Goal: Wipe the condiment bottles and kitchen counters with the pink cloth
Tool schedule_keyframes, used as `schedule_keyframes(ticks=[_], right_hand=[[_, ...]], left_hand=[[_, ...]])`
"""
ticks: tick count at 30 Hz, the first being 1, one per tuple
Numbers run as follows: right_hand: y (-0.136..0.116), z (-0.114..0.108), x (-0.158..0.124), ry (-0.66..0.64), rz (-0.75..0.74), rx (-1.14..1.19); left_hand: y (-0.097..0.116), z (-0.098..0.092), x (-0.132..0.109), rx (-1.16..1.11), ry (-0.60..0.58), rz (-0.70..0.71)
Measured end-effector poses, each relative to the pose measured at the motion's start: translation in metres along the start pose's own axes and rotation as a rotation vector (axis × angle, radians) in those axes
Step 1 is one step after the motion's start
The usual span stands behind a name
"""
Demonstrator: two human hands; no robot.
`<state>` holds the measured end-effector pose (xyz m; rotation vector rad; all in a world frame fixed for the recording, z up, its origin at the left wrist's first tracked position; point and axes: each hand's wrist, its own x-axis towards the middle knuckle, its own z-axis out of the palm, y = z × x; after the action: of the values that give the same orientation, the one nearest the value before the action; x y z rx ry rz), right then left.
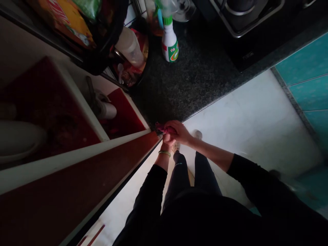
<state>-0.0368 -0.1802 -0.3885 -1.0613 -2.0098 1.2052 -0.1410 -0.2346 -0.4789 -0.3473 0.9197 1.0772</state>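
Both my hands meet at the front corner of the dark granite counter [194, 78], where it joins the red sink unit. My right hand [179, 131] lies on top, fingers curled round a small pink cloth [162, 129]. My left hand [167, 139] sits just under it, fingers closed on the same cloth, a green bangle on its wrist. Most of the cloth is hidden by the hands. Black sleeves cover both forearms.
A white and green spray bottle [169, 42] stands at the back of the counter. A stove [246, 17] is at the far right, a red sink [51, 106] with a tap [98, 102] on the left. White floor [256, 130] and my legs are below.
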Motion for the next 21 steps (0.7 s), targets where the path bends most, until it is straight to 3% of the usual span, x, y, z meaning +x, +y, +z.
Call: schedule_keyframes(ticks=[5, 7, 10, 14, 17, 19, 21], right_hand=[[0.04, -0.076, 0.071, 0.2, -0.037, -0.209], [0.065, -0.089, 0.1, 0.252, 0.01, -0.356], [0.086, -0.06, 0.142, 0.234, 0.024, -0.423], [0.066, 0.02, 0.175, 0.024, -0.095, -0.315], [0.038, 0.057, 0.148, -0.166, -0.237, -0.202], [0.022, 0.063, 0.11, -0.27, -0.275, -0.161], [0.011, 0.06, 0.069, -0.323, -0.222, -0.162]], left_hand=[[0.006, -0.009, -0.005, -0.135, -0.087, -0.106], [0.008, -0.014, -0.01, -0.192, -0.111, -0.124], [0.008, -0.021, -0.015, -0.209, -0.114, -0.124], [0.004, -0.025, -0.013, -0.192, -0.094, -0.09], [0.003, -0.023, -0.01, -0.181, -0.043, -0.049], [0.005, -0.019, -0.01, -0.16, -0.014, -0.026], [0.008, -0.014, -0.01, -0.141, -0.015, -0.01]])
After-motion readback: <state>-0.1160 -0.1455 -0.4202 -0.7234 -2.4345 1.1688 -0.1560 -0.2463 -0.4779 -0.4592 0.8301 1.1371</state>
